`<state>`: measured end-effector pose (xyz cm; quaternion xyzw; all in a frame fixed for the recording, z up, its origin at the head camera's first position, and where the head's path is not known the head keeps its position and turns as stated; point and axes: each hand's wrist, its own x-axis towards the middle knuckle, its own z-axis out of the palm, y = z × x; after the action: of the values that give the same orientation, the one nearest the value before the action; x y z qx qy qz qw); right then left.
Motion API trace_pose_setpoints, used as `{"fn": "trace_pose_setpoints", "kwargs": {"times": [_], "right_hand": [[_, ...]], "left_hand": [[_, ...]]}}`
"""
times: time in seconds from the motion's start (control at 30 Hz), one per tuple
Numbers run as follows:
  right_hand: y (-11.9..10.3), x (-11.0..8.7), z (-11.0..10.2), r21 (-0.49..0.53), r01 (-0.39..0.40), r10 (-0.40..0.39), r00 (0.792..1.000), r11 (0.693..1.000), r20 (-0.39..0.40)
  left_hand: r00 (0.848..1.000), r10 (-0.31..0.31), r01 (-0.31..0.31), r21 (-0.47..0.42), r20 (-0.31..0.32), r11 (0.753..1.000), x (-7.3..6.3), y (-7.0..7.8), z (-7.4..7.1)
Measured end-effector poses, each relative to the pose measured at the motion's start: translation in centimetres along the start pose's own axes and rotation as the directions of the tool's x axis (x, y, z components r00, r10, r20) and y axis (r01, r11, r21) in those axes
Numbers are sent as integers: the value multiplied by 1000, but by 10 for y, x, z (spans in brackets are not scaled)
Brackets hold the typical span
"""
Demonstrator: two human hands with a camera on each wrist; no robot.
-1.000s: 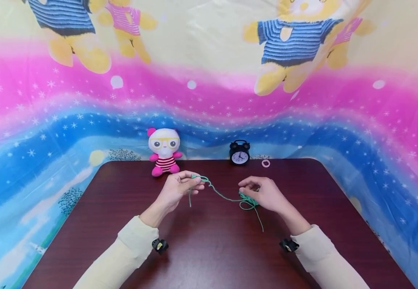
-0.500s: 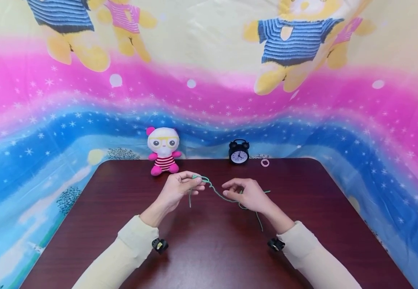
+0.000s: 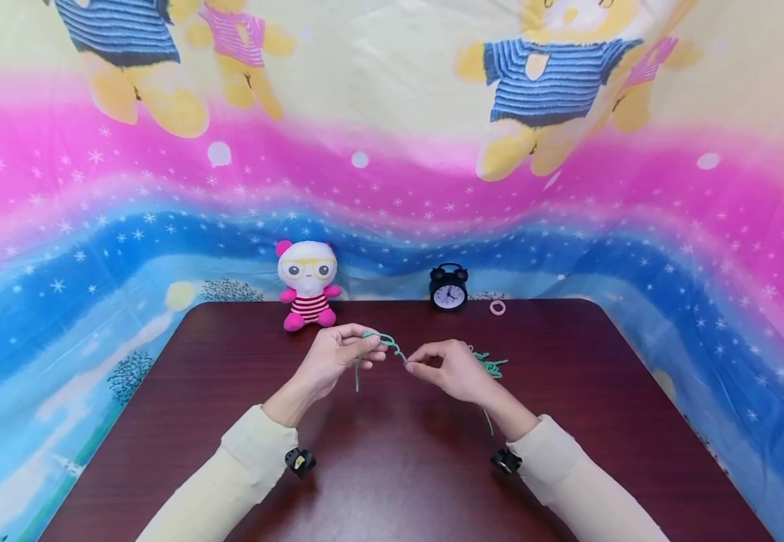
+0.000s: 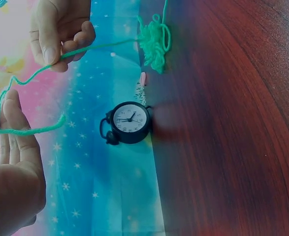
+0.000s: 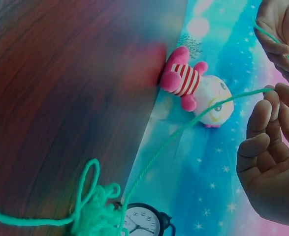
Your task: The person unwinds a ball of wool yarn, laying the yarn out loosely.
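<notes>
A length of green yarn (image 3: 379,336) runs between the two hands over the table. My left hand (image 3: 329,360) pinches it between thumb and fingers, and a loose end hangs down below that hand. Thumb and index finger of my right hand (image 3: 456,369) pinch the same strand a short way to the right. From there the yarn leads to a tangled green bundle (image 4: 154,42), partly hidden behind the right hand in the head view. In the right wrist view the strand (image 5: 169,140) stretches fairly straight from the bundle up to the right fingertips.
At the table's back edge a pink-and-white plush panda (image 3: 308,280) sits on the left. A black alarm clock (image 3: 449,287) stands right of centre, with a small pale pink ring (image 3: 497,307) beside it. A printed cloth (image 3: 392,181) hangs behind the dark wooden table (image 3: 392,467).
My right hand has moved left from the yarn bundle and now pinches the strand close to the left hand. The left hand has stayed nearly still, holding the yarn.
</notes>
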<state>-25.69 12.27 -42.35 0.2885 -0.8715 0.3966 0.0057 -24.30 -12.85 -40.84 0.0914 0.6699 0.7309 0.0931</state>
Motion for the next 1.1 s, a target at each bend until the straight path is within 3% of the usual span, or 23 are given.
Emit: {"fn": "trace_pose_setpoints", "kwargs": {"times": [0.23,0.47,1.1], "right_hand": [[7,-2,-17,-13,-18,17,996,1000,-90],[17,-9,-33,-5,-51,50,993,999,-103],[35,-16,-67,39,-138,144,948,990,-286]], "left_hand": [[999,39,-41,-49,-38,998,1,-1,-2],[989,92,-103,-101,-114,990,0,0,-3],[986,74,-90,-107,-149,990,0,0,-5]]}}
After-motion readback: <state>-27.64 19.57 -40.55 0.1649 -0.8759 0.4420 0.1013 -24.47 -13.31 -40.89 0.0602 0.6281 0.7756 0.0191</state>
